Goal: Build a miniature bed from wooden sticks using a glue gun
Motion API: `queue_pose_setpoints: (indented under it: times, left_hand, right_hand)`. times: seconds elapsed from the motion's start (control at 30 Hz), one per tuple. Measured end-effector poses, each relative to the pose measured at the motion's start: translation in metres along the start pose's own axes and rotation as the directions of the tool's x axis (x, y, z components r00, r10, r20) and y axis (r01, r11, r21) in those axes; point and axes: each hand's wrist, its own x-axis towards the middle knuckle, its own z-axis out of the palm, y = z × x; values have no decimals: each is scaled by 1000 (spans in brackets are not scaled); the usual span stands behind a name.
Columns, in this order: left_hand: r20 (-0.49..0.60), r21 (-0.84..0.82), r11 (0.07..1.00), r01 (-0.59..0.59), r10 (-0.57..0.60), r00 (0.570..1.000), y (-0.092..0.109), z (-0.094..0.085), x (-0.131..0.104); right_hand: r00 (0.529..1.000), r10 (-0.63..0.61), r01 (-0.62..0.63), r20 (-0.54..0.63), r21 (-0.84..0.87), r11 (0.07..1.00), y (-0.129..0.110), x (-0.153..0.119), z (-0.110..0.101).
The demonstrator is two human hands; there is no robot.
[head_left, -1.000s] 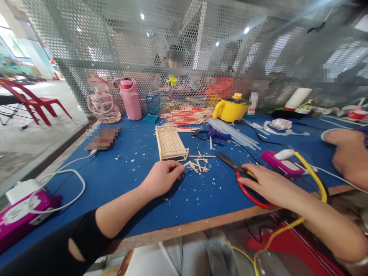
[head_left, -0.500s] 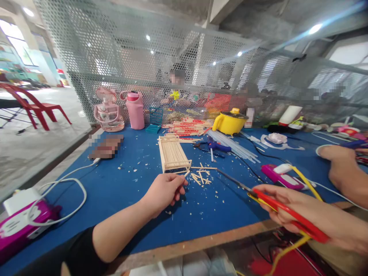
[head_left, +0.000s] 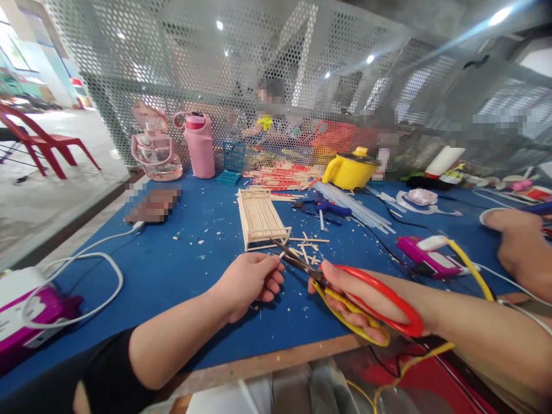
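- Head view: the stick frame [head_left: 264,218] lies flat on the blue counter [head_left: 159,270], slats up — standing ahead of both hands, probably to leave working room on the near side.
- Just in front of the frame's near end, the grip of the left hand [head_left: 248,282] is closed on a short stick [head_left: 282,255], pinched between thumb and fingers; one end pokes out, which seems meant to keep the fingertips behind the scissors.
- Near and to the right of the frame, the right hand [head_left: 351,293] has its grip wrapped through the handles of the scissors [head_left: 297,261], thumb at the red loop, fingers at the yellow. That hold lets it work the blades, which point toward the pinched stick; whether they touch it, I cannot tell.
- Right beside the frame's near corner lie loose stick pieces [head_left: 304,251], presumably kept close as offcuts or parts.
- Behind the frame sits a heap of red-marked sticks [head_left: 282,175] — likely stock, within reach yet out of the way.
- Right of the frame, a blue-handled tool [head_left: 334,208] and translucent rods [head_left: 360,208] rest, apparently parked aside.
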Motion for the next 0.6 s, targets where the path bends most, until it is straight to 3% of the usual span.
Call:
queue_pose_setpoints:
  times: [0.2, 0.33, 0.4, 0.5, 0.6]
  left_hand:
    - [37, 145, 987, 64, -70, 997, -5, -2, 1]
    - [47, 363, 931, -31, 15, 999, -11, -2, 0]
    - [36, 510, 849, -141, 142, 989, -11, -2, -1]
    - [75, 704, 640, -307, 363, 929, -10, -3, -1]
    - [131, 766, 527, -368, 433, 892, -8, -5, -1]
  right_hand:
    - [998, 56, -56, 11, 17, 998, -1, 12, 0]
    - [995, 94, -94, 28, 3, 996, -5, 10, 3]
    - [994, 105, -105, -11, -42, 994, -7, 7, 6]
    - [993, 60, -75, -98, -150, 986, -6, 5, 9]
    - [980, 112, -145, -165, -205, 968, -3, 6, 9]
